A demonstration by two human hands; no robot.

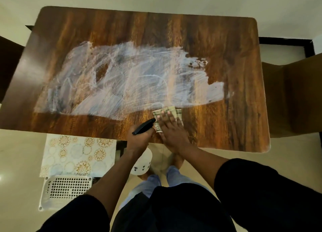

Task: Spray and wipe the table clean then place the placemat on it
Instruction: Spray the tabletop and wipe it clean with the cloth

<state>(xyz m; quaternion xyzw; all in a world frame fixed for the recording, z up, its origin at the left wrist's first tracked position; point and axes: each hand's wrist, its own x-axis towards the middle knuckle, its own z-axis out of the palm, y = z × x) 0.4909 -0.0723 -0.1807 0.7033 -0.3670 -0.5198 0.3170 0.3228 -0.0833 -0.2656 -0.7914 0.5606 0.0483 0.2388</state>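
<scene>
A grip is held by the left hand on the spray bottle; the checked cloth is pressed flat by the right hand on the smeared tabletop. The patterned placemat lies below the near edge.

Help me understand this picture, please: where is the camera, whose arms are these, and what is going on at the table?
There is one picture, taken by a camera worn on a person's head, looking down, so the arms are that person's own. The wooden table is smeared with a white film. The right hand presses a checked cloth flat onto the table near its front edge. The left hand grips a spray bottle with a black nozzle. The patterned placemat is not on the table; it lies lower down at the left, beside a white basket. The feet show below.
</scene>
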